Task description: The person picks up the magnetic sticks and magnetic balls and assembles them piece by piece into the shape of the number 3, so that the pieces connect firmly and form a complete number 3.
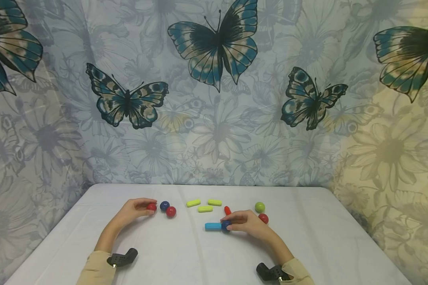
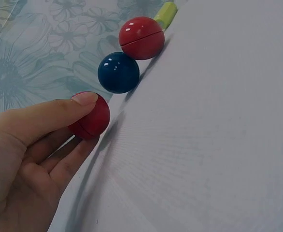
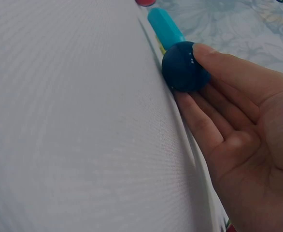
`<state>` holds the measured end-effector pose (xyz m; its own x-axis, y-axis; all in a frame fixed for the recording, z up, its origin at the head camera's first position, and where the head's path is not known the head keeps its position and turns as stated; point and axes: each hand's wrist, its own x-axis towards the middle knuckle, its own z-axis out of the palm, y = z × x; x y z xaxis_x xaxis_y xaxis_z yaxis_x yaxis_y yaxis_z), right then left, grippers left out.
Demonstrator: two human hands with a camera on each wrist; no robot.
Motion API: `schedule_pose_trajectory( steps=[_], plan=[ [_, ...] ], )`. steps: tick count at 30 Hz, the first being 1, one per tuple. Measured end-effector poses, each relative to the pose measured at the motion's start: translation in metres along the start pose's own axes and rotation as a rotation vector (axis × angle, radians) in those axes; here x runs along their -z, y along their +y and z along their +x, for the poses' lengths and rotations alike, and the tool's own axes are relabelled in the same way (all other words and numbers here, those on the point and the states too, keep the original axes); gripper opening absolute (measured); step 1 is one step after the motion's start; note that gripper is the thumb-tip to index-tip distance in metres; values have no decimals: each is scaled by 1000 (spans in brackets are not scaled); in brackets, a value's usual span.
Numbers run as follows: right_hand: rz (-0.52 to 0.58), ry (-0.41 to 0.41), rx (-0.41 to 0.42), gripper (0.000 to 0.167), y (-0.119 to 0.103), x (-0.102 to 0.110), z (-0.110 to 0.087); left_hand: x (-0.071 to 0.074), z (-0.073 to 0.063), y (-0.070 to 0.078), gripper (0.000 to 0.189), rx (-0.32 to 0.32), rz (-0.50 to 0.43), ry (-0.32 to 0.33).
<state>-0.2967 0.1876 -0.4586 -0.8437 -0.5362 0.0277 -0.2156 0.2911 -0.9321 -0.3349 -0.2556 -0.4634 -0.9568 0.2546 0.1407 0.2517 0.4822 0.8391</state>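
Note:
On the left of the table, my left hand (image 1: 131, 211) pinches a red ball (image 2: 97, 118) between thumb and fingers. Just beyond that ball sit a dark blue ball (image 1: 165, 206) and a second red ball (image 1: 171, 212), side by side. Right of centre, my right hand (image 1: 249, 223) holds another dark blue ball (image 3: 182, 67) with its thumb and fingertips. A light blue stick (image 1: 213, 226) lies end-on against this ball in the head view. A red stick (image 1: 227, 210) shows just behind the right fingers, its near end hidden by them.
Several yellow-green sticks (image 1: 205, 208) lie at the back middle of the white table (image 1: 157, 253). A green ball (image 1: 260, 207) and a red ball (image 1: 263, 218) rest beyond my right hand, the red one partly covered by it. A butterfly-print cloth (image 1: 221, 158) hangs behind the table.

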Motion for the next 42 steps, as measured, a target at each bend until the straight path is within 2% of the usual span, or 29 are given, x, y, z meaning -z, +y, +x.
schedule_pose_trajectory(
  steps=[8,13,17,26,29,31,42],
  plan=[
    [-13,2,-2,34,1,0,0,2,1,7,45,-36,-29,2],
    [-11,-1,3,34,3,1,1,0,2,15,44,-43,6,13],
    [-12,-2,3,33,3,1,1,-3,4,21,43,-38,23,21],
    [-6,-1,1,33,-1,0,0,-16,7,41,43,-53,6,-6],
    [-8,-1,-1,33,-1,0,0,-22,9,44,43,-65,9,-30],
    [-9,-1,-3,33,-1,0,0,-25,10,46,42,-48,-2,-41],
    [-9,3,-2,33,-1,0,0,-42,15,54,42,-104,-76,-130]
  ],
)
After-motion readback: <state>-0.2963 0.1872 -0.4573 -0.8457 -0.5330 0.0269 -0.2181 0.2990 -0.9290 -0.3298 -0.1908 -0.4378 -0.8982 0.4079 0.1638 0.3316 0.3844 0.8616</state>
